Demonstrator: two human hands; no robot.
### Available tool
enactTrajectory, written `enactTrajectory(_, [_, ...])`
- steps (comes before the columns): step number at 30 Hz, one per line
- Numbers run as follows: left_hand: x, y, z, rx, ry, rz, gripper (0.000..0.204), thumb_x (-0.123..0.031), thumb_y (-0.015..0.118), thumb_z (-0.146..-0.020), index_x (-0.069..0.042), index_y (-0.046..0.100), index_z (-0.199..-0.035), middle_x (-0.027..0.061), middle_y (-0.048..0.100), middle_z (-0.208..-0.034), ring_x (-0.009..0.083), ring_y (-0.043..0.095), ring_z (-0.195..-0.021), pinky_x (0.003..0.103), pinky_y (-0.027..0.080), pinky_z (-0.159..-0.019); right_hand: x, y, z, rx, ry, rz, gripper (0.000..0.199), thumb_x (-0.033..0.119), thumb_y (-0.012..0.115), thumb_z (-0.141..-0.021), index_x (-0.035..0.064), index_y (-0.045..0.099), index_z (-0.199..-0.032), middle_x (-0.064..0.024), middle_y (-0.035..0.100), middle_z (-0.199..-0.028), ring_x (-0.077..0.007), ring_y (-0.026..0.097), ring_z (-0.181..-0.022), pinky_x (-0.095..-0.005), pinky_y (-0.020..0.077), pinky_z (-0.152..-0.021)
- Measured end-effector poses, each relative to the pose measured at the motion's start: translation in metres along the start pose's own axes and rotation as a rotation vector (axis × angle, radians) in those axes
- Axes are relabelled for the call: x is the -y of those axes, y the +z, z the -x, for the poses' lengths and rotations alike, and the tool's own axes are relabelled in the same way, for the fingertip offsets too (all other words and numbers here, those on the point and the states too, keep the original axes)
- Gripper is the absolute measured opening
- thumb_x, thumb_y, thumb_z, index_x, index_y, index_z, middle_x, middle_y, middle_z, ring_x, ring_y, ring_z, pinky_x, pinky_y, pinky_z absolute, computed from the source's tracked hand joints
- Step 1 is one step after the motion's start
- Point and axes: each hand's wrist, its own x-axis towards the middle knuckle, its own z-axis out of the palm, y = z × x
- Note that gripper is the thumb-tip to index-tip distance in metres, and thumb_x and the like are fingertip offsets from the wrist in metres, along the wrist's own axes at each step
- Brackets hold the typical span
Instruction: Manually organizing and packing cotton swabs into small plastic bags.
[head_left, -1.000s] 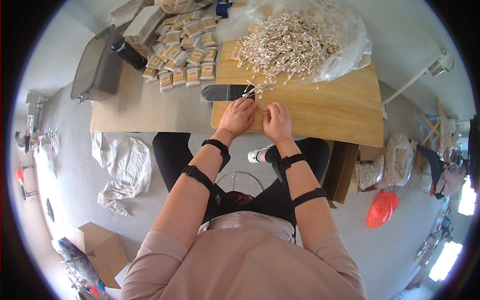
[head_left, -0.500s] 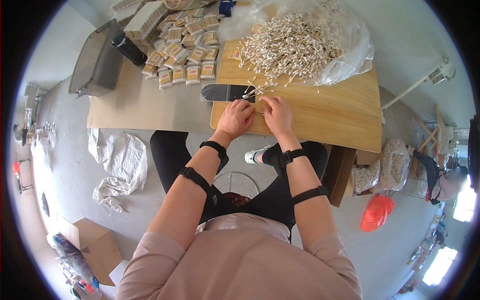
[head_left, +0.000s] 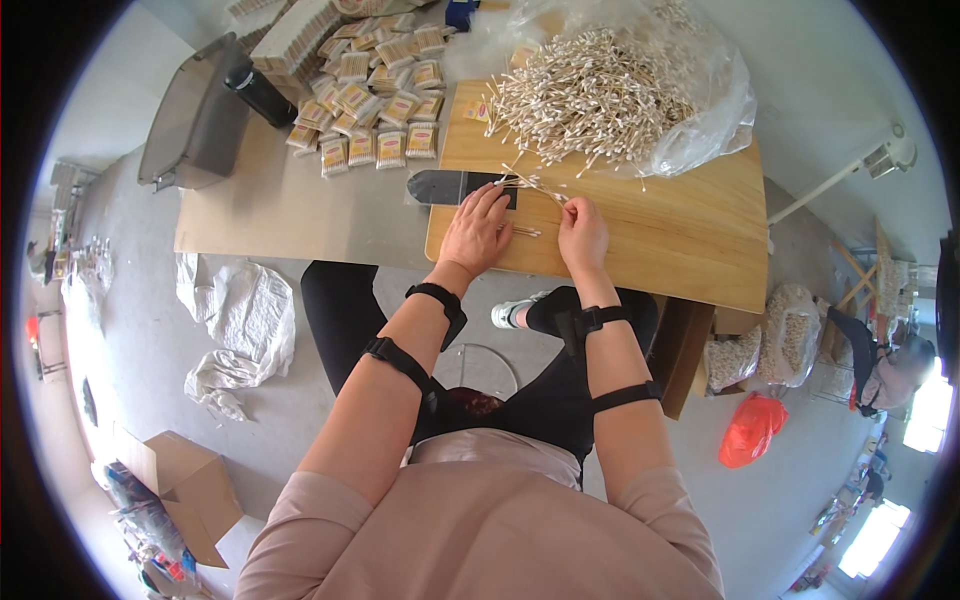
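Observation:
My left hand (head_left: 475, 232) lies with its fingers stretched out at the left edge of the wooden board, its fingertips over a flat black strip (head_left: 435, 187). A few cotton swabs (head_left: 524, 231) stick out from beside its palm on the board. To the right, my right hand (head_left: 583, 235) is closed, thumb and fingers pinched at the end of a few loose cotton swabs (head_left: 545, 188). Those swabs fan out toward the strip's right end. Beyond both hands rises a big heap of cotton swabs (head_left: 590, 95) on a clear plastic bag (head_left: 705, 140).
Packets of swabs (head_left: 390, 148) are piled at the back left of the table (head_left: 300, 215), near a black bottle (head_left: 260, 97) and a grey bin (head_left: 195, 120). The wooden board (head_left: 690, 235) reaches the front edge. A red bag (head_left: 753, 430) sits on the floor at right.
My hands have moved apart: the right went right and slightly nearer to me, now pinching swab ends. My left fingers have straightened and flattened. Swabs beside the left palm now show.

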Motion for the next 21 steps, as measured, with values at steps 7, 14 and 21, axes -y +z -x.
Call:
enactTrajectory(7, [0.004,0.003,-0.001,0.013,-0.015,-0.066,0.039,-0.023,0.059,-0.087,-0.004,0.056,-0.121,0.0118,0.052,-0.134,0.0289,0.041,-0.133,0.042,0.031,-0.113,-0.008,-0.014,0.009,0.168,0.114,-0.157,0.009,0.006,0.066,-0.082,0.0081,0.061,-0.088,-0.0114,0.064,-0.082,-0.0322,0.063,-0.076,-0.0408,0.0499,-0.066])
enactTrajectory(14, [0.005,0.008,0.000,0.004,0.021,-0.006,0.036,-0.020,0.059,-0.087,-0.004,0.058,-0.119,0.0119,0.053,-0.132,0.0286,0.043,-0.132,0.042,0.033,-0.112,-0.024,-0.011,-0.002,0.005,0.217,-0.039,0.012,0.006,0.067,-0.082,0.0060,0.060,-0.091,-0.0125,0.065,-0.081,-0.0305,0.064,-0.075,-0.0390,0.0502,-0.066])
enactTrajectory(21, [0.001,0.001,0.003,0.005,0.021,0.065,0.029,-0.015,0.059,-0.086,-0.004,0.061,-0.112,0.0120,0.059,-0.120,0.0294,0.051,-0.121,0.040,0.039,-0.107,-0.032,-0.024,0.005,0.012,0.332,-0.160,0.011,0.005,0.067,-0.084,0.0050,0.059,-0.092,-0.0100,0.064,-0.080,-0.0243,0.063,-0.072,-0.0361,0.0502,-0.065])
